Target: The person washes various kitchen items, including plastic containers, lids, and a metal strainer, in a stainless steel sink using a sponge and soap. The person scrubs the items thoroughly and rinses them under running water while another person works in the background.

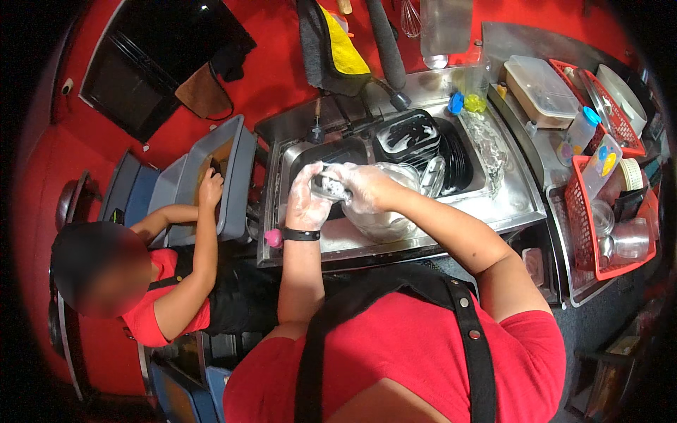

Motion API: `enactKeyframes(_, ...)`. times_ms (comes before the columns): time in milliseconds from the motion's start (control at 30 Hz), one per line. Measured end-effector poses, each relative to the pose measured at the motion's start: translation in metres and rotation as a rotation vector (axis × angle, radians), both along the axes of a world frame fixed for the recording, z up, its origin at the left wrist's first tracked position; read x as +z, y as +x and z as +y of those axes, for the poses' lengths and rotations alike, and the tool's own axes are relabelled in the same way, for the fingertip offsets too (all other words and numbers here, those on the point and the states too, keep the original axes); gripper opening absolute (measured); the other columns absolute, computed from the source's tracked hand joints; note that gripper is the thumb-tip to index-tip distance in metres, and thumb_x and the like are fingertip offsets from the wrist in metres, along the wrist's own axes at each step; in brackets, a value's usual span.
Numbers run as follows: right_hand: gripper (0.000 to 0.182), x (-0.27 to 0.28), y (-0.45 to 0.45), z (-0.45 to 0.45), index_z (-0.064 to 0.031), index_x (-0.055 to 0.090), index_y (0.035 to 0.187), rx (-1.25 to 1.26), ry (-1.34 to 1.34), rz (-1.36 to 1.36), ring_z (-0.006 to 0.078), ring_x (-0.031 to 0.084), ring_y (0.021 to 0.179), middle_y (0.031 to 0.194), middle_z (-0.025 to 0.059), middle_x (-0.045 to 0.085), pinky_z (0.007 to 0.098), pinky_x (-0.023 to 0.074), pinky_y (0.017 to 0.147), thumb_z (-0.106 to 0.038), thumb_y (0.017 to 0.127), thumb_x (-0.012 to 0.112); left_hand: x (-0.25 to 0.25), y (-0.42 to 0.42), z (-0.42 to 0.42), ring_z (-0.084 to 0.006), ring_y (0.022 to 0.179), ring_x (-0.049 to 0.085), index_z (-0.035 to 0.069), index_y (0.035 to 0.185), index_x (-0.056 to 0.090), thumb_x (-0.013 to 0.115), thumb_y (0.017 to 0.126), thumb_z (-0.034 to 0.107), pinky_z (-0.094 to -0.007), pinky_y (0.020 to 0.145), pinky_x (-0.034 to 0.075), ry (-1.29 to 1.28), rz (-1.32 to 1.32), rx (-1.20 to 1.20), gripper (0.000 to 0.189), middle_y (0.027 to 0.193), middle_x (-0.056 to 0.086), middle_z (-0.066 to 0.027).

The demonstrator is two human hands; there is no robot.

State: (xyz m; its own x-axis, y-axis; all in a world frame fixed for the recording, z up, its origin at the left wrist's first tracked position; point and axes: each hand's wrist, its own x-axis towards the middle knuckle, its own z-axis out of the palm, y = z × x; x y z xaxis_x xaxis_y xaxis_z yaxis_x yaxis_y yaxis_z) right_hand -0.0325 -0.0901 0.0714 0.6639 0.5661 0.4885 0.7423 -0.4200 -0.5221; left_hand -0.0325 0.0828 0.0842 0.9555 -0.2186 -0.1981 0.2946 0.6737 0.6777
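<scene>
My left hand (308, 198), covered in suds and with a black band at the wrist, grips a small soapy container (329, 187) over the steel sink (333, 232). My right hand (365, 185), also sudsy, is closed around the container's right side; its fingers partly hide what they hold. Beneath my right hand stands a large soapy clear bowl (378, 219). Behind it, black trays (407, 136) covered in foam lie in the right basin, beside stacked black dishes (456, 158) and a soapy clear container (434, 174).
To the left, a co-worker reaches into a grey tub (232, 185). Right of the sink, a red basket (584, 227) holds clear jars, near a lidded plastic container (542, 92). Cloths (344, 47) hang above the black taps. A pink object (273, 238) sits at the sink's left edge.
</scene>
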Motion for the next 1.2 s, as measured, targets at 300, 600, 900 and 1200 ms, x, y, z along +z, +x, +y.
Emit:
enactKeyframes(300, 0.049, -0.008, 0.057, -0.022, -0.0023, 0.064, 0.099, 0.353, 0.659, 0.582, 0.0102, 0.058, 0.085, 0.091, 0.0001, 0.066, 0.0282, 0.0498, 0.079, -0.003, 0.052, 0.079, 0.006, 0.017, -0.015, -0.0288, 0.116, 0.053, 0.016, 0.12, 0.059, 0.06, 0.085, 0.043, -0.0631, 0.103, 0.024, 0.184, -0.004, 0.001, 0.045, 0.121, 0.061, -0.0084)
enactKeyframes(600, 0.05, 0.016, 0.072, -0.076, -0.0005, 0.062, 0.103, 0.035, 0.679, 0.563, 0.0146, 0.058, 0.079, 0.091, 0.0037, 0.064, 0.0314, 0.0492, 0.074, -0.006, 0.056, 0.078, -0.016, 0.042, -0.015, -0.0314, 0.131, 0.032, 0.007, 0.147, 0.022, 0.07, 0.082, 0.038, -0.05, 0.103, 0.027, 0.598, -0.195, -0.105, 0.086, 0.145, 0.034, -0.015)
enactKeyframes(900, 0.074, 0.058, 0.101, -0.145, -0.0029, 0.052, 0.126, -0.031, 0.379, 0.374, 0.0142, 0.056, 0.104, 0.114, 0.004, 0.061, 0.0322, 0.0446, 0.095, -0.01, 0.06, 0.084, -0.056, 0.015, 0.016, -0.028, 0.135, 0.035, 0.001, 0.141, 0.038, 0.075, 0.081, 0.022, -0.0341, 0.109, 0.029, 0.797, -0.317, 0.018, 0.074, 0.142, 0.038, -0.0268)
enactKeyframes(1200, 0.026, -0.104, 0.195, -0.132, -0.0048, 0.061, 0.104, -0.136, -0.253, 0.307, 0.0265, 0.062, 0.087, 0.096, 0.0107, 0.063, 0.0388, 0.051, 0.078, -0.009, 0.078, 0.057, -0.07, -0.028, 0.045, -0.0266, 0.125, 0.046, 0.004, 0.142, 0.038, 0.072, 0.084, 0.023, -0.0341, 0.103, 0.036, 1.003, -0.159, 0.294, 0.069, 0.137, 0.045, -0.0253)
